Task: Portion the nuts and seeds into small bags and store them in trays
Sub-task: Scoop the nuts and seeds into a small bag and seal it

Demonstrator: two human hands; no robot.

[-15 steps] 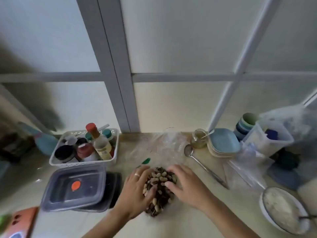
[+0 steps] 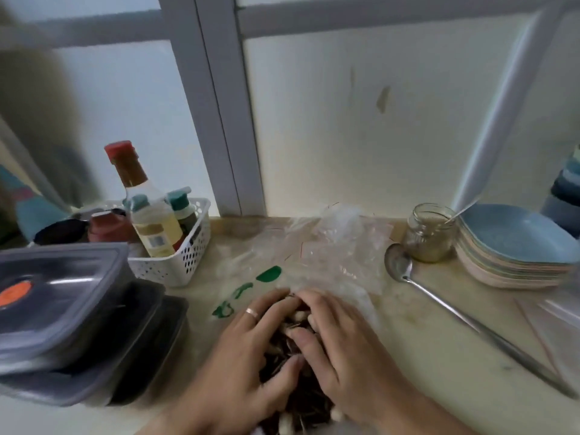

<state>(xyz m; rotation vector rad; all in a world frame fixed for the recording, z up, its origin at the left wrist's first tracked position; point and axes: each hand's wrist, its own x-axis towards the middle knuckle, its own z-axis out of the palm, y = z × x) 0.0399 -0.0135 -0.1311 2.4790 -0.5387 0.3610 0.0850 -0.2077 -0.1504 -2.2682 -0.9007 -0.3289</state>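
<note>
Both hands have closed in since half a second ago: where they flanked the heap with peanuts showing between them, the left hand [image 2: 248,350] and right hand [image 2: 339,346] now meet over its top. Their fingers are curled down around the nuts and seeds [image 2: 301,403], and the left thumb is tucked into the near side. The view has dropped much closer too. That looks like gathering the mix into one bundle, so portioning seems barely begun, with no filled small bag in sight. The heap sits directly under and between the palms, spilling out toward the near edge. Just beyond the fingertips lies crumpled clear plastic [image 2: 332,252] with green print; whether the mix sits in it or on it, I can't tell. To the left, near the hands, stacked dark lidded trays [image 2: 62,309] wait. To the right, a long spoon [image 2: 470,324], a jar [image 2: 430,237] and stacked plates [image 2: 514,243] stand apart.
</note>
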